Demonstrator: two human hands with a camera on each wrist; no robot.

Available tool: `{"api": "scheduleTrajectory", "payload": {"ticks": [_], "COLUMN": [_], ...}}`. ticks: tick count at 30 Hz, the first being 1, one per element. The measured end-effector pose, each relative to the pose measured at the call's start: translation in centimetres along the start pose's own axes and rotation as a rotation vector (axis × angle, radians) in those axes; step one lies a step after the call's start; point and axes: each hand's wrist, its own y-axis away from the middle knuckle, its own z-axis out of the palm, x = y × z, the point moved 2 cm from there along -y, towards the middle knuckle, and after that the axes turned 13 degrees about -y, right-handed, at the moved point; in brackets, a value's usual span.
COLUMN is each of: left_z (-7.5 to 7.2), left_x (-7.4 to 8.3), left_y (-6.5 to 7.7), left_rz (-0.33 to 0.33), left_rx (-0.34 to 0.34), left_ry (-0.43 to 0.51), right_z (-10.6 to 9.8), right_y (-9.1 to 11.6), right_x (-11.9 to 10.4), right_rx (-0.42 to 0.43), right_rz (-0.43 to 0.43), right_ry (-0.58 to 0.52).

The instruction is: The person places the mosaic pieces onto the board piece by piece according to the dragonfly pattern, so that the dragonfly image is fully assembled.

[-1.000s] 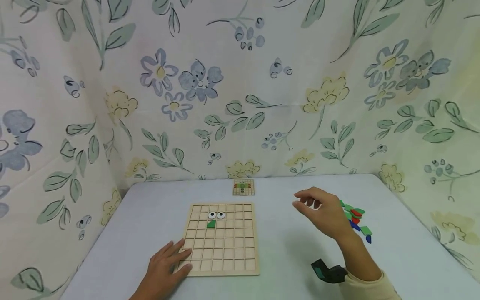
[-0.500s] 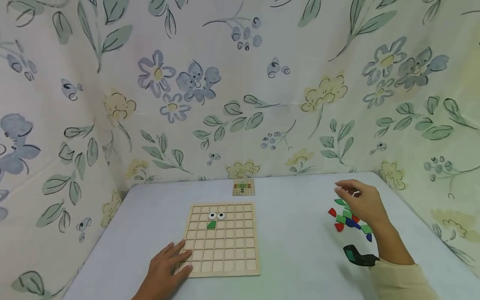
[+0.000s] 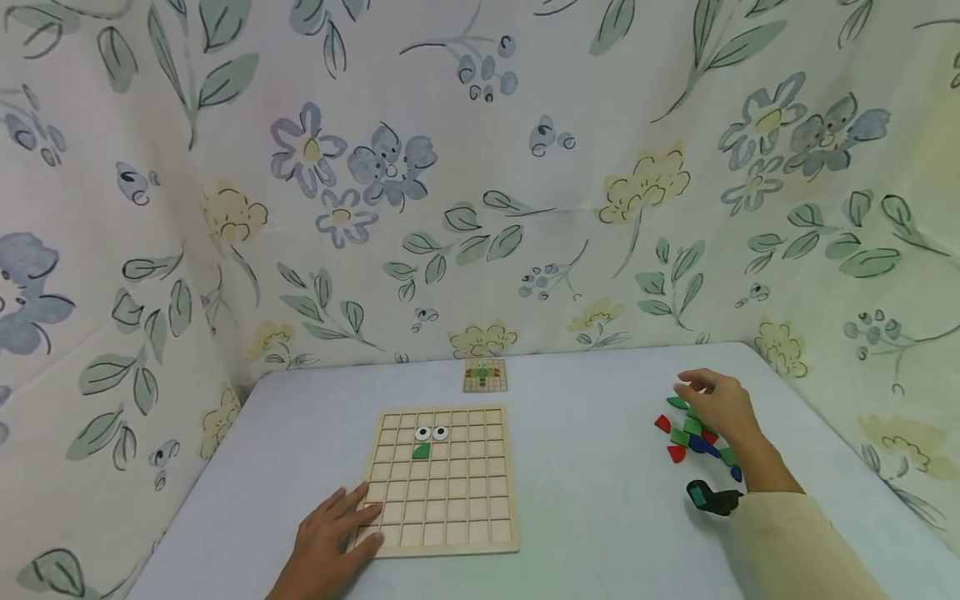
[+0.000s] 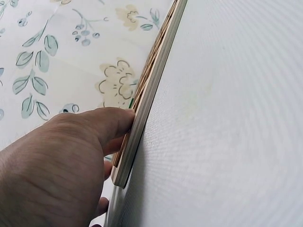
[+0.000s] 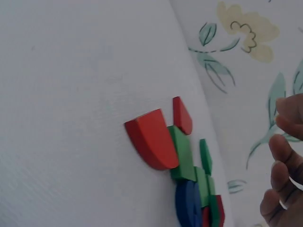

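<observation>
My left hand [image 3: 326, 537] rests with spread fingers on the left rim of a wooden grid board [image 3: 450, 550]. In the left wrist view the thumb [image 4: 116, 124] touches the board's edge [image 4: 142, 113]. Two white eye discs [image 3: 431, 433] and a green piece [image 3: 422, 451] sit in the board's upper cells. Over a loose cluster of coloured pieces at the right hovers my right hand [image 3: 722, 410], its fingers loosely bent with nothing seen between them. The cluster has red pieces [image 5: 151, 139], green pieces [image 5: 182, 153] and blue pieces [image 5: 188, 203]; the hand and wrist partly cover it.
A small pattern card [image 3: 485, 376] stands at the back of the white table [image 3: 592, 475], against a floral cloth [image 3: 480, 183]. A black strap-like device [image 3: 712, 497] sticks out from my right wrist, beside the sleeve.
My right hand has moved right, from the space beside the cluster to above it, and sunk slightly. My left hand stays on the board.
</observation>
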Motion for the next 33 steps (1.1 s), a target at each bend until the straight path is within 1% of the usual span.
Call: {"api": "scheduleTrajectory", "payload": {"ticks": [2, 5, 11, 15, 18, 20, 27, 33], "left_z": [0.1, 0.3, 0.5, 0.4, 0.3, 0.4, 0.6, 0.4], "left_x": [0.0, -0.1, -0.1, 0.0, 0.0, 0.0, -0.2, -0.3], "left_y": [0.0, 0.1, 0.0, 0.0, 0.0, -0.1, -0.1, 0.0], "left_rz": [-0.001, -0.004, -0.037, -0.056, -0.056, -0.055, -0.05, -0.027], "left_rx": [-0.004, -0.009, -0.04, -0.059, -0.06, -0.058, -0.027, -0.005], "left_ry": [0.001, -0.002, 0.001, 0.006, -0.001, -0.005, -0.009, -0.014], "right_z": [0.3, 0.6, 0.9, 1.1, 1.3, 1.4, 1.7, 2.1], "right_y": [-0.2, -0.3, -0.4, -0.7, -0.9, -1.0, -1.1, -1.2], "right_x": [0.7, 0.9, 1.8, 2.4, 2.6, 2.7, 2.6, 2.0], "right_rx": [-0.017, -0.052, -0.129, -0.147, -0.144, -0.15, -0.187, -0.178], "right_rz": [0.046, 0.1, 0.16, 0.151, 0.133, 0.136, 0.207, 0.188], "right_ry": [0.022, 0.05, 0.145, 0.198, 0.242, 0.26, 0.262, 0.334]}}
